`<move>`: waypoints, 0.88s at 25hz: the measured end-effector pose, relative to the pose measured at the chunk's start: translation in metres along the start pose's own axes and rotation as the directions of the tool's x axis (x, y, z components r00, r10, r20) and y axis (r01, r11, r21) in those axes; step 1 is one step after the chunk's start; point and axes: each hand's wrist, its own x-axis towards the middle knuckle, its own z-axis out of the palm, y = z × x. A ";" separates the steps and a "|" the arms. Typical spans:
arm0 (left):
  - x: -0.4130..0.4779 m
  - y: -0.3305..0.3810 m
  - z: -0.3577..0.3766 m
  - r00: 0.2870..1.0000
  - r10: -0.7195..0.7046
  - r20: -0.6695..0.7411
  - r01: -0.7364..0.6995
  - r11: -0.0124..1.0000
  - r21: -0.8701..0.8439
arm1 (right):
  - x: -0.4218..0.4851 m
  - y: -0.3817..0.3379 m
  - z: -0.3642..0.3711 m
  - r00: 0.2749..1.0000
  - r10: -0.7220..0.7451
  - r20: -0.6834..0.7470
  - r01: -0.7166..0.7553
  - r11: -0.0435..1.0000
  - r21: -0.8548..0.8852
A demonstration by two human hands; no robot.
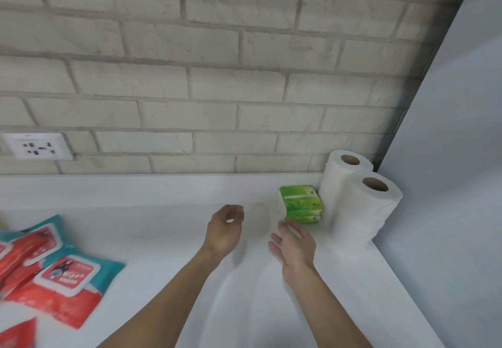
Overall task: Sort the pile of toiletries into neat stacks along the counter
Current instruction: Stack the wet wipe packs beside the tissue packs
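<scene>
White counter (163,198) below brick wall (217,75), left hand (224,228) loosely curled and empty, right hand (294,244) open, fingertips at green tissue packs (301,206), paper rolls (361,203) just beside.

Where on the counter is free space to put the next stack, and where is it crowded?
Free: the counter between the wipes packs and the left hand, back to the brick wall. Crowded: the right corner, with green packs, paper rolls and the right hand.

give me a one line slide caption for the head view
Both hands empty, right hand near the green tissue packs beside two paper rolls; wipe packs wait unsorted at the left.
</scene>
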 end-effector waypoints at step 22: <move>-0.103 -0.069 -0.294 0.977 0.058 -0.207 0.001 0.962 0.273 | -0.180 0.142 0.144 0.932 0.151 0.329 0.050 0.846 -0.530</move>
